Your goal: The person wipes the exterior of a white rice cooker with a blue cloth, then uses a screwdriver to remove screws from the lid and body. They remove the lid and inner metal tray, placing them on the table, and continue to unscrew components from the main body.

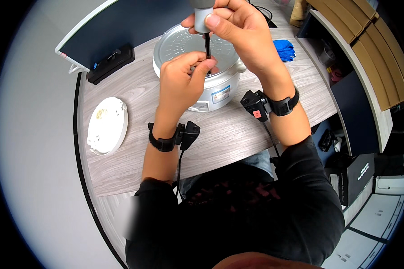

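A screwdriver (207,42) with a thick grey handle and a dark shaft points down at a round white appliance, which looks like a rice cooker (220,84). My right hand (238,28) is closed around the handle, whose top is cut off by the upper edge of the view. Lower down, my left hand (182,76) pinches the shaft close to its tip, at the near rim of the cooker. Whether a screw sits under the tip is too small to tell. Vent slots mark the grey round face (175,45) on top, and a label is stuck on the side.
A white round cover (107,125) with small holes lies on the wood-grain table (139,148) at left. Behind are a monitor (125,27) and a black box (111,64). A blue cloth (284,50) lies right of the cooker, near a shelf (345,76) with cardboard boxes (381,54).
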`<state>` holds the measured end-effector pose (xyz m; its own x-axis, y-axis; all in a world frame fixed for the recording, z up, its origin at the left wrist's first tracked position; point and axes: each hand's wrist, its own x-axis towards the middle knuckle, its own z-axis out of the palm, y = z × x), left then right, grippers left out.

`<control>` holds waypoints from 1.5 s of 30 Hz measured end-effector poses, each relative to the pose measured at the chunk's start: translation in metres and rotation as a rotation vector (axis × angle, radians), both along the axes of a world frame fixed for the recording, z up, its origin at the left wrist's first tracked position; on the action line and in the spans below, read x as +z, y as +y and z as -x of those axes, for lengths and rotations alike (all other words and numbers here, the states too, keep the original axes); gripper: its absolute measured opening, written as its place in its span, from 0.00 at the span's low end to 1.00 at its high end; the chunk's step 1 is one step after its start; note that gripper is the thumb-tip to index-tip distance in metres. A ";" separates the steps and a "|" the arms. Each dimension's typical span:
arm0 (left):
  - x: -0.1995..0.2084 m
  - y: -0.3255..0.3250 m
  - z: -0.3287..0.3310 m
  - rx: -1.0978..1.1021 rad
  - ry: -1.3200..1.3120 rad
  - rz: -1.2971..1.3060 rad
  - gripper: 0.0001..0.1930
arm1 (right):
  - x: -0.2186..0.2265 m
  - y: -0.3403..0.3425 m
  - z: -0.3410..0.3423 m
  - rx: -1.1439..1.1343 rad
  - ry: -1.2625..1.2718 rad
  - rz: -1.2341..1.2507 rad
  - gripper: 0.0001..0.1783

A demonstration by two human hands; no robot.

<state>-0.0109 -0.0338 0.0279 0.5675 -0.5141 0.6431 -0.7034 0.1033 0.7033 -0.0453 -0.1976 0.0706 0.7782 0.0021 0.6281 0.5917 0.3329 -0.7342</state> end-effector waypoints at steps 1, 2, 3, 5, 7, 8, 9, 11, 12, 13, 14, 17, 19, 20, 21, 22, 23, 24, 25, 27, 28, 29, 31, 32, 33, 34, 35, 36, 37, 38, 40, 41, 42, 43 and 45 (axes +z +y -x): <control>-0.001 -0.001 0.000 0.018 -0.001 -0.001 0.06 | 0.001 0.002 0.001 -0.058 -0.006 0.046 0.16; -0.002 -0.001 0.000 0.026 -0.015 0.008 0.06 | 0.002 0.004 0.003 -0.117 -0.011 0.092 0.16; -0.002 -0.002 0.000 0.033 -0.029 0.017 0.06 | 0.003 0.005 0.004 -0.176 -0.017 0.138 0.16; -0.004 -0.003 0.000 0.044 -0.036 0.045 0.06 | 0.005 0.008 0.003 -0.507 -0.109 0.295 0.19; -0.005 -0.004 0.000 0.052 -0.020 0.081 0.06 | 0.008 0.009 0.004 -0.634 -0.123 0.384 0.20; -0.005 -0.003 0.000 0.070 -0.034 0.062 0.05 | 0.009 0.009 0.006 -0.595 -0.092 0.395 0.19; -0.004 -0.002 0.000 0.084 -0.048 0.043 0.05 | 0.011 0.008 0.008 -0.559 -0.060 0.405 0.19; -0.002 -0.001 -0.001 0.104 -0.073 -0.001 0.05 | 0.008 0.009 0.004 -0.479 -0.086 0.253 0.17; -0.002 0.001 -0.001 0.112 -0.084 -0.025 0.05 | 0.006 0.009 0.002 -0.435 -0.100 0.179 0.17; -0.001 0.001 -0.001 0.120 -0.096 -0.049 0.04 | 0.006 0.007 0.002 -0.319 -0.072 0.136 0.16; 0.001 0.001 -0.001 0.097 -0.091 -0.032 0.04 | 0.006 0.002 0.002 -0.202 -0.043 0.094 0.16; 0.003 0.002 -0.001 0.024 -0.049 0.010 0.03 | 0.009 -0.001 0.008 -0.048 0.025 -0.022 0.15; -0.002 0.002 -0.003 -0.042 0.013 0.029 0.04 | 0.008 -0.001 0.009 -0.071 0.032 -0.021 0.15; -0.002 0.001 -0.003 -0.038 0.019 0.042 0.04 | 0.006 -0.001 0.006 -0.109 0.019 0.016 0.15; -0.003 -0.001 -0.002 -0.031 0.029 0.054 0.04 | 0.006 0.002 0.005 -0.144 0.010 0.051 0.15; -0.004 -0.001 -0.002 -0.023 0.039 0.065 0.04 | 0.008 0.005 0.006 -0.167 0.018 0.062 0.15; -0.005 -0.001 -0.002 -0.006 0.027 0.057 0.04 | 0.012 0.009 0.010 -0.189 0.026 0.074 0.14; -0.004 -0.001 -0.002 0.010 0.014 0.051 0.04 | 0.015 0.012 0.013 -0.213 0.033 0.087 0.14; -0.004 -0.001 -0.002 0.026 0.001 0.044 0.04 | 0.015 0.010 0.012 -0.242 0.035 0.145 0.15; -0.003 0.000 -0.001 0.062 -0.035 0.015 0.04 | 0.016 0.006 0.009 -0.298 0.040 0.261 0.15; -0.002 0.001 -0.001 0.081 -0.054 0.000 0.05 | 0.017 0.008 0.011 -0.328 0.053 0.270 0.16; -0.003 0.001 -0.001 0.092 -0.070 0.008 0.05 | 0.020 0.010 0.016 -0.359 0.065 0.278 0.17; -0.004 -0.003 0.000 0.110 -0.102 0.022 0.05 | 0.020 0.010 0.016 -0.377 0.045 0.274 0.18; -0.003 -0.003 0.000 0.108 -0.095 0.022 0.05 | 0.016 0.005 0.010 -0.362 0.011 0.262 0.18; -0.002 -0.003 0.001 0.108 -0.090 0.021 0.05 | 0.014 0.003 0.008 -0.344 -0.023 0.250 0.19; -0.001 -0.002 0.002 0.108 -0.084 0.020 0.05 | 0.015 0.000 0.010 -0.258 0.006 0.196 0.19; 0.000 -0.001 0.001 0.074 -0.072 0.017 0.05 | 0.019 -0.003 0.014 -0.171 0.036 0.143 0.19; 0.001 0.000 -0.001 0.038 -0.060 0.014 0.06 | 0.021 -0.005 0.017 -0.086 0.065 0.089 0.19; 0.001 0.001 -0.002 0.002 -0.049 0.010 0.06 | 0.019 -0.003 0.015 -0.078 0.037 0.051 0.20; 0.001 0.001 -0.002 -0.014 -0.025 0.023 0.06 | 0.014 0.001 0.011 -0.070 0.010 0.014 0.20; 0.000 0.001 0.000 -0.042 0.024 0.050 0.05 | 0.008 0.005 0.005 -0.048 -0.020 -0.018 0.20; 0.001 0.002 -0.001 -0.019 -0.008 0.033 0.06 | 0.006 0.005 0.002 -0.035 -0.023 -0.014 0.21; 0.001 0.002 -0.001 0.002 -0.039 0.018 0.06 | 0.006 0.005 0.001 -0.024 -0.025 -0.009 0.21; 0.002 0.002 -0.001 0.023 -0.070 0.002 0.06 | 0.007 0.006 0.003 -0.059 0.004 0.031 0.20; 0.005 0.002 0.001 0.061 -0.079 -0.032 0.06 | 0.010 0.008 0.007 -0.131 0.064 0.110 0.18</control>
<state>-0.0121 -0.0314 0.0326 0.5468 -0.5010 0.6708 -0.7609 0.0369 0.6479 -0.0525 -0.1892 0.0807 0.8144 -0.0362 0.5792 0.5761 0.1714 -0.7992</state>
